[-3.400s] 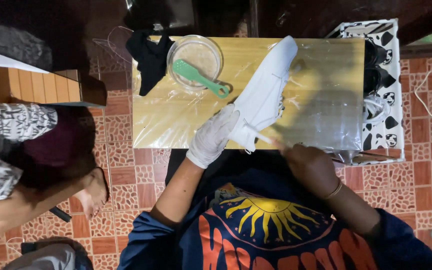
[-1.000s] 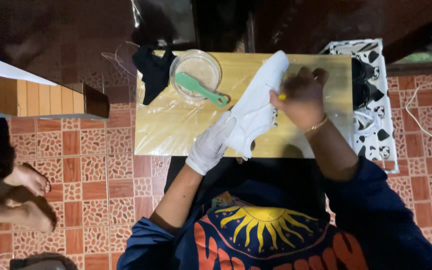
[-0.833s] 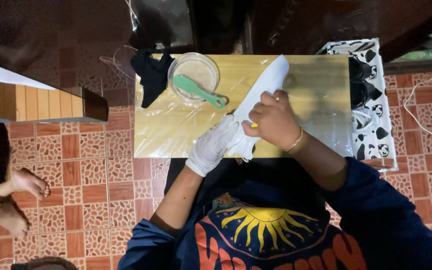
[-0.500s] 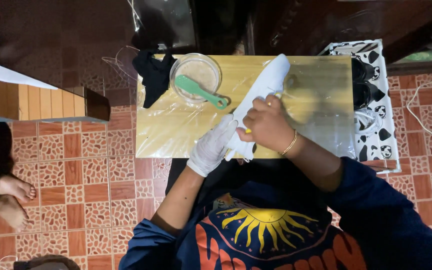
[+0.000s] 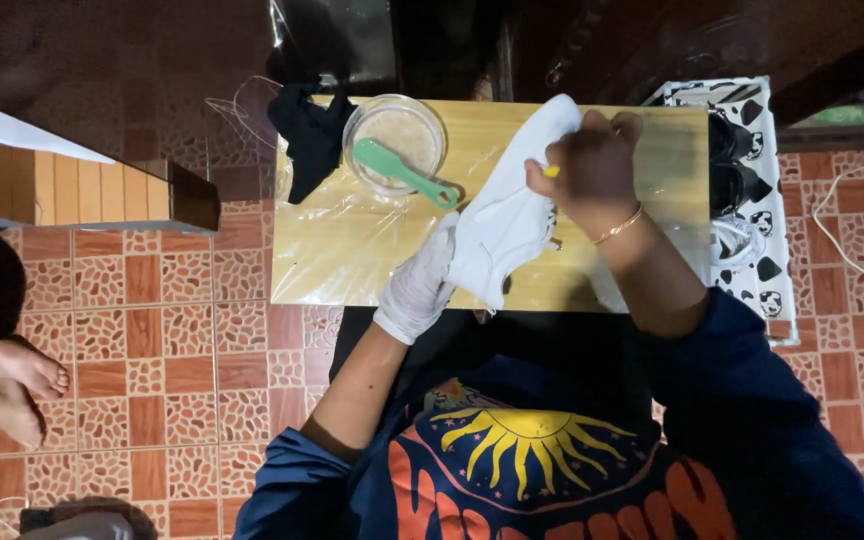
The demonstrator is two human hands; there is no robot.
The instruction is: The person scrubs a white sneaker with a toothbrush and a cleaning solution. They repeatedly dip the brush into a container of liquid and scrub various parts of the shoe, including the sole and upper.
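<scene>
From up here I see the white sneaker (image 5: 507,215) lying diagonally on the plastic-wrapped wooden table (image 5: 352,250), toe toward the far side. My left hand (image 5: 420,285), in a thin whitish glove, has its fingers wrapped around the heel end at the near edge. My right hand (image 5: 592,170) is bare and clenched on a small yellow thing (image 5: 550,171) pressed against the toe; can't tell what it is. Far left sit a round clear bowl (image 5: 395,135) with a green brush (image 5: 402,172) across it and a crumpled black cloth (image 5: 310,135). The near-left stretch of tabletop is smooth and open.
</scene>
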